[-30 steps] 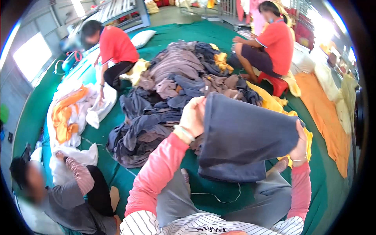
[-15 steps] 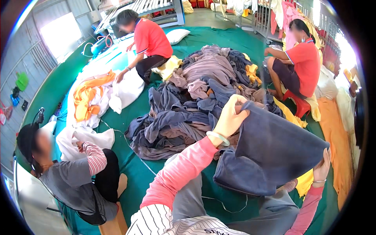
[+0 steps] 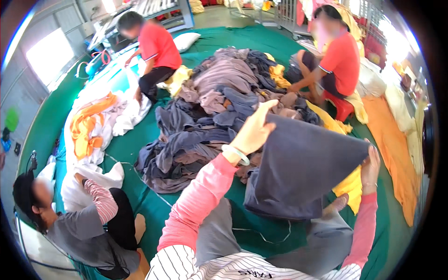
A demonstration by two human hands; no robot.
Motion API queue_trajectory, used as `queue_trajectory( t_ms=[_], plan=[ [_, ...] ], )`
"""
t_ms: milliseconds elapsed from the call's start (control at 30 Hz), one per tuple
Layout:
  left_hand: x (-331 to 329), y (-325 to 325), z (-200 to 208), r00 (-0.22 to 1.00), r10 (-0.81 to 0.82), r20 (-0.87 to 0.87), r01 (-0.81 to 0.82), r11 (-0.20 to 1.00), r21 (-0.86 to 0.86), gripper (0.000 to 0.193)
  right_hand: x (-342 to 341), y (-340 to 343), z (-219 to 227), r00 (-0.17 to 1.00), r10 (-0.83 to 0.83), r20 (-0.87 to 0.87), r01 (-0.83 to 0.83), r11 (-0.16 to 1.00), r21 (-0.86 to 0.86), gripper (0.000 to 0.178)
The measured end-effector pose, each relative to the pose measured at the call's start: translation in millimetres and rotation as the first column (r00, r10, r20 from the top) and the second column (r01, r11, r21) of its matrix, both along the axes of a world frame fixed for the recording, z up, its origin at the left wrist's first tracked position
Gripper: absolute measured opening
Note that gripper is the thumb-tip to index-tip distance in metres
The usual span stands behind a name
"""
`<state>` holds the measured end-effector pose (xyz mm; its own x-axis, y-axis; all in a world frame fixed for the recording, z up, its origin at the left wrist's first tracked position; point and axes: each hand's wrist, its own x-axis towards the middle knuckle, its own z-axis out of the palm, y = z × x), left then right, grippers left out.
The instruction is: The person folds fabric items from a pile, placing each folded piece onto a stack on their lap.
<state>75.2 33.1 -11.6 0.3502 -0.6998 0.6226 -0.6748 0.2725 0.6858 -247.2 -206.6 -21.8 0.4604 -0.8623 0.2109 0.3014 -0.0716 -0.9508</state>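
Observation:
A dark grey-blue cloth point(image 3: 308, 163) is stretched between my two hands over my lap, its top edge slanting down to the right. My left hand point(image 3: 254, 128), with a pale bangle at the wrist, grips its upper left corner between thumb and fingers. At the upper right corner, my right hand point(image 3: 372, 165) is closed on the edge, its fingers partly behind the fabric. Lower down, the cloth hangs in a folded layer above my knees. Just beyond it lies a big heap of grey-blue and mauve-brown cloths point(image 3: 224, 88).
Three people sit around the heap: one in grey point(image 3: 88, 228) at left, two in red, far left point(image 3: 158, 46) and right point(image 3: 343, 60). White and orange cloths point(image 3: 91, 126) lie at left, yellow ones point(image 3: 352, 186) by my right arm. Green sheeting point(image 3: 154, 210) covers the floor.
The cloth's top edge is pulled straighter between my hands, and my left fingers are more extended. The person at right now reaches down to the heap. My view has shifted slightly.

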Motion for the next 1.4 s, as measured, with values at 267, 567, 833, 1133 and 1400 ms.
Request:
queue_trajectory(
  t_ms=[267, 567, 833, 1133, 1400],
  plan=[
    [-22, 19, 30, 0.997, 0.063, 0.046, -0.063, 0.998, 0.003, 0.021, -20, -17, 0, 0.946, 0.111, 0.304, -0.151, 0.982, 0.111, 0.014],
    [-49, 109, -6, 0.718, -0.324, -0.616, 0.696, 0.353, 0.625, 0.017, -98, 56, -40, 0.737, 0.642, -0.212, -0.558, 0.754, 0.347, 0.019],
    [-11, 64, -117, 0.902, -0.032, -0.431, 0.342, 0.662, 0.667, 0.020, -57, 16, -130, 0.609, 0.433, -0.665, -0.251, 0.900, 0.356, 0.014],
    [48, 6, -167, 0.979, 0.143, 0.148, -0.204, 0.587, 0.784, 0.032, 66, 69, -20, 0.747, 0.511, -0.425, -0.551, 0.834, 0.033, 0.018],
    [76, -38, -287, 0.746, 0.591, 0.309, -0.500, 0.189, 0.845, 0.094, 169, 221, 98, 0.382, 0.912, -0.151, -0.919, 0.357, -0.170, 0.017]
  ],
)
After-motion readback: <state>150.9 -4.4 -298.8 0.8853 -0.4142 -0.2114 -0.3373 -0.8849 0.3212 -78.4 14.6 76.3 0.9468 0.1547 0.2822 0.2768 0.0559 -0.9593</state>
